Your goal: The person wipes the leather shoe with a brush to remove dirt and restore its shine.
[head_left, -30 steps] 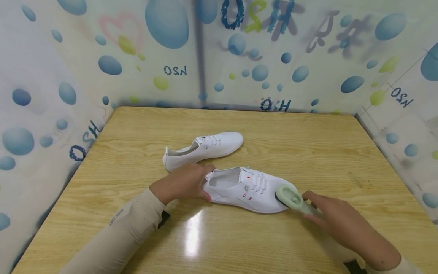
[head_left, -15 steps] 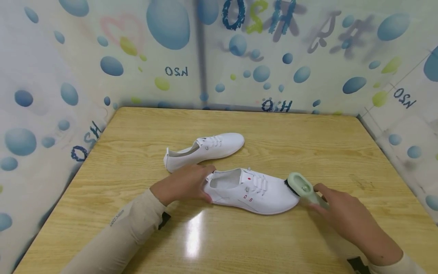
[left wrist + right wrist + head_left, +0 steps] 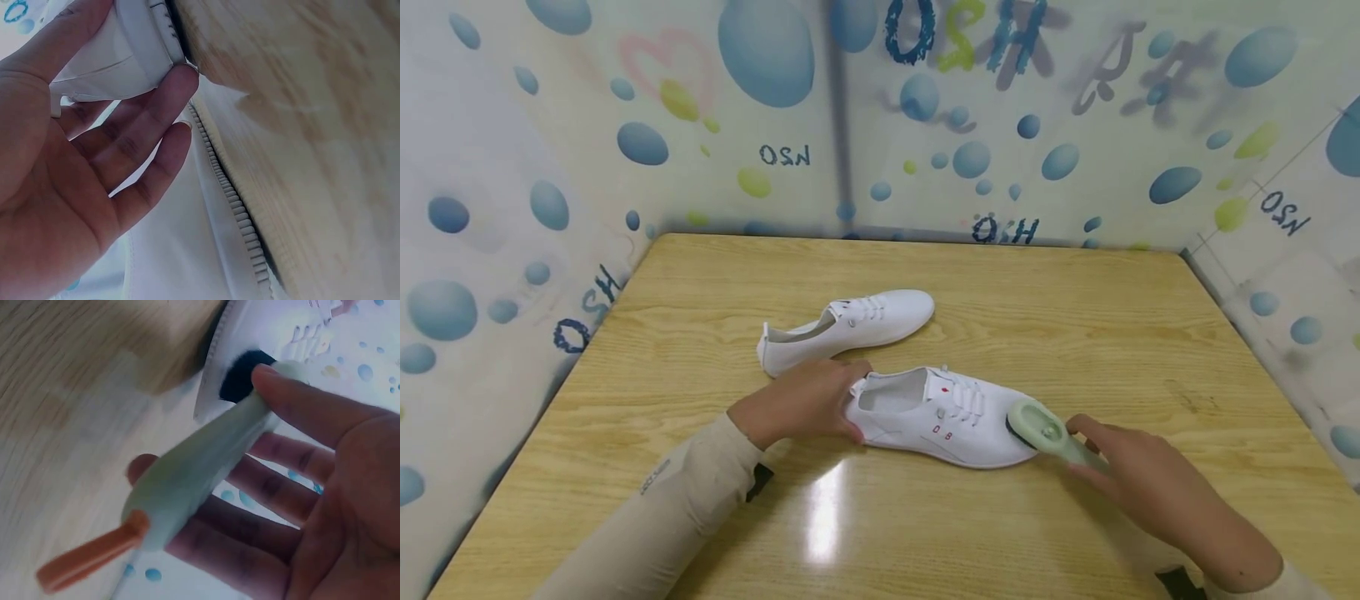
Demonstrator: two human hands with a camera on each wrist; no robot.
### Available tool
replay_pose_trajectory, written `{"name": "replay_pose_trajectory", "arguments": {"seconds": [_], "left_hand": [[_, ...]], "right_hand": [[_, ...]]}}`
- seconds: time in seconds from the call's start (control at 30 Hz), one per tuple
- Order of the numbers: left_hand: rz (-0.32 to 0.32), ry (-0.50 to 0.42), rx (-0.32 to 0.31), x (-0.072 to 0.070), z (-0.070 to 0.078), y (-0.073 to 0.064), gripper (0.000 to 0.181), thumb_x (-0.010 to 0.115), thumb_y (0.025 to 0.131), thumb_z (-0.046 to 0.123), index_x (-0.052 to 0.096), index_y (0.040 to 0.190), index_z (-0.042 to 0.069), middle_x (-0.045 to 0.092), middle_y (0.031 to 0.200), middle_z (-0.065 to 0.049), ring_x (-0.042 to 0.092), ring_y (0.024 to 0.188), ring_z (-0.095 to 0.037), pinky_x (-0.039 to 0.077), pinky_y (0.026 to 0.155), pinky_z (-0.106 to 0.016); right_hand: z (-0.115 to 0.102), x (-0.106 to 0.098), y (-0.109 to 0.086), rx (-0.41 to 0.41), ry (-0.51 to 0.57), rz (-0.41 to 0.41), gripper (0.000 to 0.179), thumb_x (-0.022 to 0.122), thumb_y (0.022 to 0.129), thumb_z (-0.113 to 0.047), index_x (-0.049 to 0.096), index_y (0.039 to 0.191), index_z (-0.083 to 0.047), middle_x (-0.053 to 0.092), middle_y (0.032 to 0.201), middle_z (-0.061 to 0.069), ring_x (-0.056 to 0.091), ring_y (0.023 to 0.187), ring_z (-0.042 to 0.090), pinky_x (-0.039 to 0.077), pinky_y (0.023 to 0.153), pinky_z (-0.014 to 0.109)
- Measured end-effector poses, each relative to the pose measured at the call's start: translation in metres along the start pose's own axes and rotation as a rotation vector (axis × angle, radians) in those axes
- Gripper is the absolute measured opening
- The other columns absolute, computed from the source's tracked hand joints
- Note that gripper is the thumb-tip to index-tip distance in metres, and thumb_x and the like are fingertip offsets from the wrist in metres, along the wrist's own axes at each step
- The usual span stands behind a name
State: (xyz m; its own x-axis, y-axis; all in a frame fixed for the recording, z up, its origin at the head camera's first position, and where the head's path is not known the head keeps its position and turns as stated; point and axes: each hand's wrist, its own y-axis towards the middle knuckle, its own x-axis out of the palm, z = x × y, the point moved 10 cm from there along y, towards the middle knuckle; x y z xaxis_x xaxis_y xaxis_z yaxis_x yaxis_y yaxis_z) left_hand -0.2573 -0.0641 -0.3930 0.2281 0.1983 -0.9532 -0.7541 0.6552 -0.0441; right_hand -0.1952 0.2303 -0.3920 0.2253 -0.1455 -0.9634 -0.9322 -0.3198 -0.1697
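Note:
A white lace-up shoe (image 3: 917, 417) with small red letters on its side lies on the wooden table, toe to the right. My left hand (image 3: 808, 404) grips its heel; in the left wrist view the thumb and fingers (image 3: 140, 134) are curled about the heel. My right hand (image 3: 1150, 479) holds a pale green shoe brush (image 3: 1037, 427) by its handle. Its dark bristles (image 3: 244, 375) lie against the toe part of the shoe. From the handle's end sticks an orange loop (image 3: 90, 553), seen in the right wrist view. Behind lies the second white shoe (image 3: 880, 321).
The wooden table (image 3: 1037, 308) reaches back to a wall (image 3: 895, 125) patterned with blue and green drops. Walls also stand along the left and right sides. The second shoe's heel is close behind the left hand.
The brush first went right and back to the far edge of the toe, then returned left onto the toe's top. The left hand and both shoes have stayed in place.

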Motion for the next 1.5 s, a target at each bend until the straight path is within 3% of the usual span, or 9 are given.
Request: {"name": "replay_pose_trajectory", "arguments": {"seconds": [0.23, 0.47, 0.77, 1.17, 1.27, 1.4, 1.5], "left_hand": [[-0.002, 0.001, 0.004, 0.001, 0.000, 0.001, 0.069, 0.092, 0.063, 0.048, 0.058, 0.111, 0.011, 0.063, 0.086, 0.005, 0.059, 0.077, -0.013, 0.051, 0.074, -0.034], [-0.015, 0.001, -0.010, 0.002, 0.000, 0.002, 0.068, 0.091, 0.064, 0.049, 0.057, 0.109, 0.012, 0.061, 0.084, 0.006, 0.057, 0.075, -0.012, 0.050, 0.072, -0.034], [-0.023, -0.001, -0.040, 0.003, -0.002, -0.001, 0.074, 0.092, 0.061, 0.052, 0.054, 0.111, 0.013, 0.063, 0.087, 0.004, 0.061, 0.081, -0.014, 0.050, 0.072, -0.035], [0.017, 0.081, -0.050, 0.001, 0.000, -0.001, 0.072, 0.090, 0.061, 0.057, 0.054, 0.106, 0.014, 0.063, 0.081, 0.004, 0.059, 0.073, -0.014, 0.049, 0.065, -0.035], [0.084, 0.172, -0.042, -0.006, 0.001, -0.002, 0.070, 0.090, 0.061, 0.058, 0.055, 0.102, 0.014, 0.062, 0.076, 0.005, 0.058, 0.067, -0.014, 0.046, 0.058, -0.034], [0.255, 0.330, -0.024, -0.019, 0.005, -0.005, 0.068, 0.091, 0.057, 0.059, 0.051, 0.091, 0.015, 0.054, 0.064, 0.005, 0.052, 0.054, -0.014, 0.037, 0.047, -0.033], [0.360, 0.371, -0.023, -0.028, 0.008, -0.008, 0.067, 0.093, 0.056, 0.054, 0.050, 0.089, 0.015, 0.053, 0.066, 0.004, 0.054, 0.054, -0.018, 0.039, 0.048, -0.035]], "right_hand": [[-0.009, -0.010, 0.012, 0.019, 0.008, 0.114, 0.043, 0.078, 0.086, -0.032, 0.061, 0.118, -0.010, 0.072, 0.090, 0.006, 0.066, 0.073, 0.019, 0.050, 0.056, 0.036], [0.008, -0.003, 0.003, 0.090, 0.027, 0.069, 0.042, 0.076, 0.088, -0.026, 0.056, 0.117, -0.004, 0.069, 0.085, 0.006, 0.058, 0.064, 0.012, 0.044, 0.053, 0.032], [0.001, -0.001, -0.003, 0.039, 0.021, 0.059, 0.042, 0.076, 0.088, -0.030, 0.057, 0.122, -0.012, 0.071, 0.093, 0.004, 0.060, 0.070, 0.009, 0.044, 0.054, 0.029], [-0.013, -0.023, 0.007, 0.020, 0.031, 0.167, 0.044, 0.070, 0.093, -0.030, 0.057, 0.128, -0.007, 0.072, 0.103, 0.010, 0.061, 0.072, 0.013, 0.047, 0.056, 0.033], [-0.016, -0.027, 0.010, 0.009, 0.024, 0.192, 0.044, 0.071, 0.093, -0.029, 0.057, 0.128, -0.005, 0.072, 0.103, 0.013, 0.062, 0.072, 0.014, 0.047, 0.055, 0.033], [-0.019, -0.035, 0.013, -0.001, 0.003, 0.228, 0.046, 0.070, 0.094, -0.028, 0.056, 0.129, -0.002, 0.072, 0.106, 0.016, 0.062, 0.070, 0.016, 0.044, 0.052, 0.033], [-0.023, -0.043, 0.015, -0.019, -0.005, 0.266, 0.047, 0.069, 0.095, -0.027, 0.055, 0.131, -0.002, 0.071, 0.107, 0.017, 0.060, 0.069, 0.017, 0.042, 0.051, 0.032]]}}
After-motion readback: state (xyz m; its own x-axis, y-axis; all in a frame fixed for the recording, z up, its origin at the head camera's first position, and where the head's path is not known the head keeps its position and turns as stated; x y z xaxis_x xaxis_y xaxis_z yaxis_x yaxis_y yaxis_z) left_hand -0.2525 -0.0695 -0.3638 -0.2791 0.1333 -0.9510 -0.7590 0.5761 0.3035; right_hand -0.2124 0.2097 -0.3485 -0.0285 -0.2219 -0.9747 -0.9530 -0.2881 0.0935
